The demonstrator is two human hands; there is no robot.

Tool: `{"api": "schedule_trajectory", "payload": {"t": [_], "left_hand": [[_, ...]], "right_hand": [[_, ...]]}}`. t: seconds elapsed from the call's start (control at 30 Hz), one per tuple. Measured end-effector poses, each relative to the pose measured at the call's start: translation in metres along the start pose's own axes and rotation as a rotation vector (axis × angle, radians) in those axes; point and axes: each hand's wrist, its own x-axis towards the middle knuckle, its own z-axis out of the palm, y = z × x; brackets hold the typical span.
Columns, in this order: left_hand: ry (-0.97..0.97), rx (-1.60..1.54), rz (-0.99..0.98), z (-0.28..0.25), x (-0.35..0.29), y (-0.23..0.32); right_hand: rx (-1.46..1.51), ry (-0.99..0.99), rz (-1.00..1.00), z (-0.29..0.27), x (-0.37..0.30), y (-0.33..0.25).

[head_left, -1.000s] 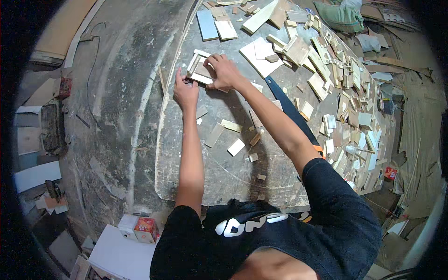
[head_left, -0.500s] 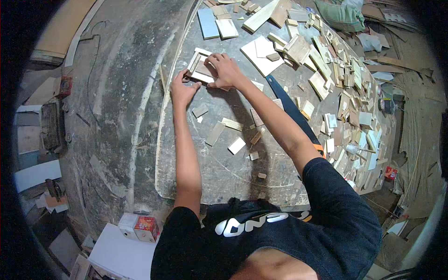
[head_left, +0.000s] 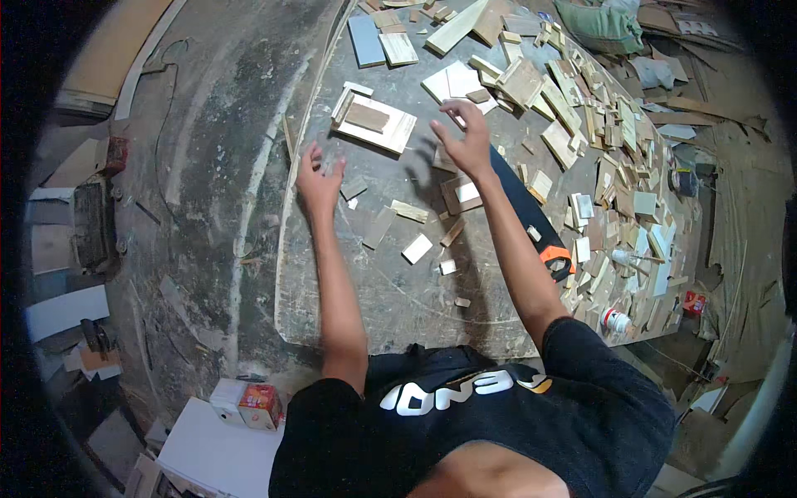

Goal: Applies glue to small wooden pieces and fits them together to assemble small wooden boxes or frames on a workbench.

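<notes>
Lying flat, the pale board (head_left: 397, 130) carries a brown strip (head_left: 365, 118). It is between your left hand (head_left: 321, 178) and right hand (head_left: 468, 143), both loosely spread, holding nothing.

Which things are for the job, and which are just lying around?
Seems for the job: pale board, near both hands; brown wood strip on it; left hand and right hand, both empty.

Probably just lying about: orange-handled saw; blue-grey board; green sack; wood offcuts.
</notes>
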Motion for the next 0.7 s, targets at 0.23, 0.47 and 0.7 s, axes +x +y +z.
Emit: {"api": "schedule_trajectory", "payload": {"t": [0.23, 0.47, 0.7], "left_hand": [[-0.117, 0.448, 0.245, -0.007, -0.089, 0.019], [-0.188, 0.583, 0.386, -0.004, -0.14, 0.01], [-0.251, 0.636, 0.385, -0.005, -0.175, -0.007]], "right_hand": [[-0.172, -0.118, 0.119, -0.072, -0.16, -0.038], [-0.277, -0.413, 0.252, -0.095, -0.316, -0.081], [-0.336, -0.305, 0.348, -0.102, -0.39, -0.063]]}}
